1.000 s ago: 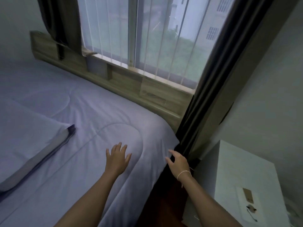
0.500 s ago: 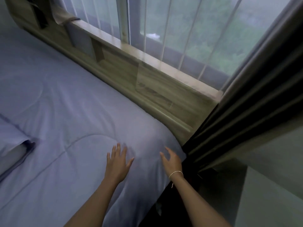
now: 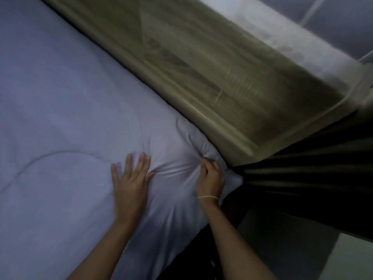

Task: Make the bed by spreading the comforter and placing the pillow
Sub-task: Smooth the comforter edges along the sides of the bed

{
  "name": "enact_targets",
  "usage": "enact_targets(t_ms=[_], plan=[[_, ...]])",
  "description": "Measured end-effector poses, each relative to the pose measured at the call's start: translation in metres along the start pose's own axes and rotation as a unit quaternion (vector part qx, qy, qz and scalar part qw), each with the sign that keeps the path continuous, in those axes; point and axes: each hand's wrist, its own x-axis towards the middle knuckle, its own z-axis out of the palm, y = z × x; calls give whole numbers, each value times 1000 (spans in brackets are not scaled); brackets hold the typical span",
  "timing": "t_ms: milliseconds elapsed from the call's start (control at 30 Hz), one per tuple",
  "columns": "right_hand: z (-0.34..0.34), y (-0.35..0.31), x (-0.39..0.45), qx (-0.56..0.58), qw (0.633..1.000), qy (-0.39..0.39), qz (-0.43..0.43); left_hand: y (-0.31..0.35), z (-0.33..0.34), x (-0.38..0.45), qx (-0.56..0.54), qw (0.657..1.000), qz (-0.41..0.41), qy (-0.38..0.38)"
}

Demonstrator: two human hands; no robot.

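A pale lavender quilted comforter (image 3: 66, 110) covers the bed and fills the left half of the view. My left hand (image 3: 130, 181) lies flat on it near the bed's corner, fingers spread, pressing the fabric down. My right hand (image 3: 211, 179) is closed on a bunch of the comforter at the corner beside the headboard, and creases fan out from its fingers. A thin bracelet circles my right wrist. The pillow is out of view.
A wooden headboard ledge (image 3: 212, 77) runs diagonally along the bed's far edge, with a window sill behind it. A dark curtain (image 3: 314, 182) hangs just right of the corner. Dark floor shows below it, and a white cabinet corner (image 3: 357, 261) sits at the bottom right.
The view dropped closer to the bed corner, and the pillow left the frame. My right hand moved from the bed's edge onto the corner and closed on the fabric. My left hand pressed flat.
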Motion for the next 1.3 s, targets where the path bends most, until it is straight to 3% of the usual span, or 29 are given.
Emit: enact_targets(t_ms=[133,233,300,367,433,500,600,667,700,733,767,833,933,1000,1100,1200,1300], plan=[[-17,41,15,-37,998,31,47,43,9,19,-45,998,52,14],[-10,45,13,-28,993,18,110,55,15,21,3,997,79,-20],[-6,28,6,-22,988,56,140,55,11,20,28,994,96,-45],[-8,2,-5,22,993,96,69,52,3,21,6,989,128,-69],[-2,-12,-13,90,995,31,-37,42,-7,31,-5,986,147,-81],[13,-6,-13,85,993,-59,-50,23,-10,46,8,988,129,-82],[41,55,-16,111,976,-115,148,7,-5,59,25,991,93,-95],[43,89,-17,227,909,-126,326,7,0,59,41,991,89,-89],[39,101,-21,252,880,-147,375,8,2,58,46,991,92,-84],[30,106,-26,242,875,-171,383,8,5,59,49,991,95,-77],[22,106,-29,202,882,-183,384,8,6,59,48,992,96,-72],[9,98,-31,92,926,-103,352,7,7,60,45,992,95,-65],[5,63,-17,161,958,2,237,7,7,59,42,993,92,-59],[14,34,-7,233,960,-7,154,6,7,58,38,993,92,-60],[38,14,-2,250,960,-58,108,4,6,58,41,993,93,-55],[62,47,-7,248,951,-55,177,5,7,58,44,993,98,-54],[65,82,-9,268,881,-110,373,4,7,57,34,993,96,-51]])
